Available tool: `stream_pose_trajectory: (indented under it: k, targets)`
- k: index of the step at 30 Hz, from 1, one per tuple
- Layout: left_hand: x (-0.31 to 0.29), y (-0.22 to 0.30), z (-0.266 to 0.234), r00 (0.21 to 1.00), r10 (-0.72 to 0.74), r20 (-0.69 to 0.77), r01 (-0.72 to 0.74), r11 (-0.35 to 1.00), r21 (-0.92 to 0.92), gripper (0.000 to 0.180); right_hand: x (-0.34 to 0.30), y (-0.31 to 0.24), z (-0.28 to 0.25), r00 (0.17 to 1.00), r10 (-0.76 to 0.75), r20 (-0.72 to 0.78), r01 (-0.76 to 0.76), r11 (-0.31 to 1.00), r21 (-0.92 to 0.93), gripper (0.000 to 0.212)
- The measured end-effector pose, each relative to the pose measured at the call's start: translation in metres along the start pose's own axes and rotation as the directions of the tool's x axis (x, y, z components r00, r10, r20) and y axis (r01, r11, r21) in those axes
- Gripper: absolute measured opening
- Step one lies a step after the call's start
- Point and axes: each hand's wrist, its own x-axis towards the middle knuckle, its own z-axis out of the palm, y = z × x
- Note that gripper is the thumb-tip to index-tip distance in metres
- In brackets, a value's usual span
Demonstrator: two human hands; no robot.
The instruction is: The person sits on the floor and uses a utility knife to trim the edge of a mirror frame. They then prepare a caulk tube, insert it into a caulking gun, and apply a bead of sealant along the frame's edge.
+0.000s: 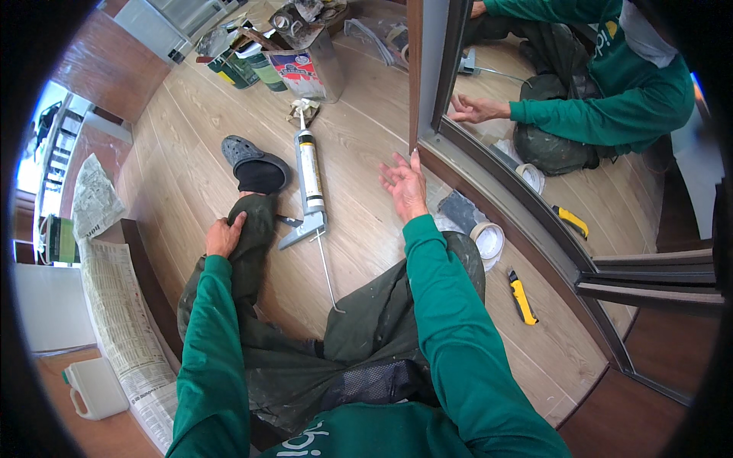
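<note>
My left hand (pixel 223 237) is closed over the dark green trouser leg (pixel 256 221) at my shin. My right hand (pixel 405 185) is held palm up with its fingers apart and holds nothing. Its index fingertip meets the lower end of the brown vertical trim (pixel 414 91) beside the mirror frame; whether it presses there I cannot tell. Between my hands a caulking gun (pixel 311 225) lies on the floor, loaded with a white sealant cartridge (pixel 308 168). The nozzle points away from me, and its long rod reaches back to my trousers.
Right of my knee lie a tape roll (pixel 489 240) and a yellow utility knife (pixel 521 298), beside the mirror's floor track (pixel 519 206). Paint tins and a square metal can (pixel 321 72) stand far ahead. Newspaper (pixel 126 320) and a white jug (pixel 95 389) are at left.
</note>
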Motion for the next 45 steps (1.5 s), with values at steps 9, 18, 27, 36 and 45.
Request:
stream_pose_trajectory:
  k: [9,18,27,36,45]
  targets:
    - [-0.002,0.0,-0.001,1.0,0.013,-0.011,-0.013,1.0,0.017,0.083,-0.004,-0.001,0.003,1.0,-0.028,0.002,0.028,0.998,-0.055,0.096]
    - [-0.001,-0.001,0.001,1.0,0.007,-0.003,-0.007,1.0,0.014,0.083,-0.01,-0.004,0.008,0.999,-0.045,0.001,0.045,0.997,-0.064,0.094]
    - [-0.001,-0.003,0.003,0.999,0.031,-0.036,-0.03,0.999,0.014,0.085,-0.028,0.002,0.005,0.997,0.039,-0.06,-0.04,0.999,-0.024,0.095]
    - [0.0,-0.007,0.005,0.999,0.037,-0.018,-0.036,0.998,0.045,0.086,-0.023,-0.001,0.004,1.0,0.026,0.003,-0.027,0.996,0.089,0.095]
    - [0.0,-0.005,0.006,0.999,0.037,-0.033,-0.036,0.999,0.031,0.087,-0.021,-0.008,0.008,0.995,-0.016,0.102,-0.006,0.978,0.211,0.098]
